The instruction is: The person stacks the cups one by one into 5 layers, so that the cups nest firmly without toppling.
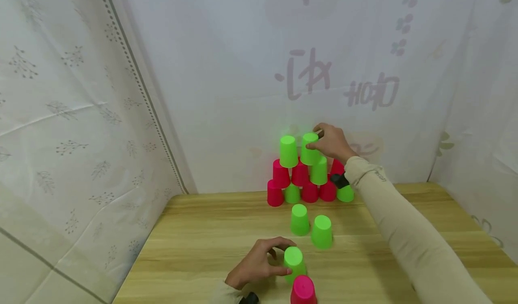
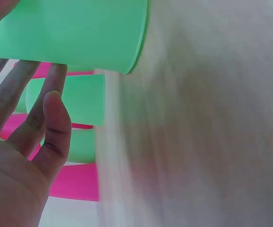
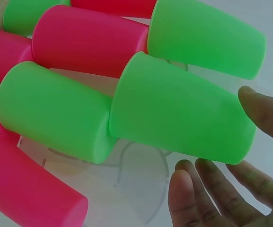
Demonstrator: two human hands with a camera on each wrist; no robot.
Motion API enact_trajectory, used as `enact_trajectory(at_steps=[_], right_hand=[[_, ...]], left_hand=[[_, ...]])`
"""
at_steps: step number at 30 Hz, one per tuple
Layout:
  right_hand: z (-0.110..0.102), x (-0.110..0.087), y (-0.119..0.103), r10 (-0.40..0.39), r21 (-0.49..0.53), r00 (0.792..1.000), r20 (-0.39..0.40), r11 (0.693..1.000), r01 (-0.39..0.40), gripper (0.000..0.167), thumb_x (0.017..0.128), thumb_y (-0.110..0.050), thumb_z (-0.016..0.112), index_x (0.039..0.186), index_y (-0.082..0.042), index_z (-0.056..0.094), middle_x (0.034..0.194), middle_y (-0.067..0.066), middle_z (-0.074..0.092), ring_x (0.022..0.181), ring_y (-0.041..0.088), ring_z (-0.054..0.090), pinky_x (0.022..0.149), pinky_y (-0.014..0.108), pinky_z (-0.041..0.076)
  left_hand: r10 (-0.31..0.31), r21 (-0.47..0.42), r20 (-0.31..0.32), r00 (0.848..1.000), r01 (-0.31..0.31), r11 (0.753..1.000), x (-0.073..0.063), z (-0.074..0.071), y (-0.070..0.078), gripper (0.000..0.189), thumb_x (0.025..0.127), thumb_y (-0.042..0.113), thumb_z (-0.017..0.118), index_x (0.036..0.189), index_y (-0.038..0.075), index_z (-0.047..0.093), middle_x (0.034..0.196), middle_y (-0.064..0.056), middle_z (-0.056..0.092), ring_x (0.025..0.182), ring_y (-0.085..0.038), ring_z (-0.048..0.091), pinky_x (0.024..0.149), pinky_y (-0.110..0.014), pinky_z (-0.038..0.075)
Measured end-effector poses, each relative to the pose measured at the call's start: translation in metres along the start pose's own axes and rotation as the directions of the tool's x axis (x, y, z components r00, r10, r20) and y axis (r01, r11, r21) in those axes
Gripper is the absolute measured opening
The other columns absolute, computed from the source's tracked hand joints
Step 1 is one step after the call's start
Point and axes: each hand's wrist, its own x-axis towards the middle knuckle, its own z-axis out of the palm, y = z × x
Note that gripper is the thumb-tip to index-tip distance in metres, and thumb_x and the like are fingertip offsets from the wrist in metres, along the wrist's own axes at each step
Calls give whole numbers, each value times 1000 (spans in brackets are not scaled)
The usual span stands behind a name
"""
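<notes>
Grip half-curled | left hand [image 1: 258,263]: smooth tapered green cup [image 1: 295,262] | right hand [image 1: 333,143]: stacked green cup [image 1: 308,155] | woodgrain table [image 1: 202,236]

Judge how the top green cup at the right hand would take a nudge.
The top green cup might topple easily, perched across a red cup and another green cup. Its smooth surface could be slippery. It looks fairly stiff, its shape undented.

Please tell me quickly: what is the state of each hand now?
Left hand: holding the nearest green cup.
Right hand: around the right top-row green cup; whether it grips cannot be told.
</notes>
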Motion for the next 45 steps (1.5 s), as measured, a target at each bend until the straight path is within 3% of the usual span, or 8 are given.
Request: enact_trajectory(at_steps=[16, 25, 31, 37, 45], right_hand=[[-14, -29, 11, 8, -7, 1000, -5, 1000, -8, 59, 91, -29, 72, 139, -2, 49, 136, 25, 57, 120, 42, 59, 97, 55, 52], [-19, -56, 19, -59, -42, 998, -32, 997, 58, 50, 91, -25, 72, 130, 2, 58, 130, 27, 61, 111, 41, 63, 92, 52, 55], [-12, -76, 29, -110, -59, 993, -40, 992, 108, 41, 88, -21, 75, 121, 1, 63, 117, 23, 68, 100, 37, 68, 86, 49, 57], [2, -94, 38, -183, -62, 983, 12, 981, 183, 32, 83, -16, 80, 109, -2, 67, 100, 13, 71, 89, 27, 68, 80, 41, 58], [24, -116, 49, -136, -48, 977, 165, 988, 146, 34, 84, -22, 81, 109, -5, 67, 100, 6, 71, 88, 18, 66, 76, 35, 56]], left_hand=[[31, 42, -89, 996, -28, 999, 10, -29, 19, 49, 82, 27, 83, 127, 29, 64, 121, 9, 71, 106, -8, 65, 81, -38, 56], [57, 63, -104, 993, -51, 997, 21, -45, 37, 49, 82, 27, 83, 128, 24, 65, 118, 3, 73, 104, -10, 64, 81, -32, 56], [60, 92, -105, 993, -50, 994, 32, -55, 52, 51, 83, 29, 83, 129, 26, 64, 121, 9, 70, 106, -10, 64, 84, -34, 54], [89, 131, -116, 989, -73, 989, 46, -65, 65, 47, 83, 27, 83, 126, 26, 64, 119, 11, 68, 104, -12, 63, 85, -31, 53], [202, 139, -123, 972, -185, 973, 73, -77, 85, 46, 83, 21, 82, 125, 18, 65, 111, 3, 72, 94, -11, 65, 78, -34, 59]])
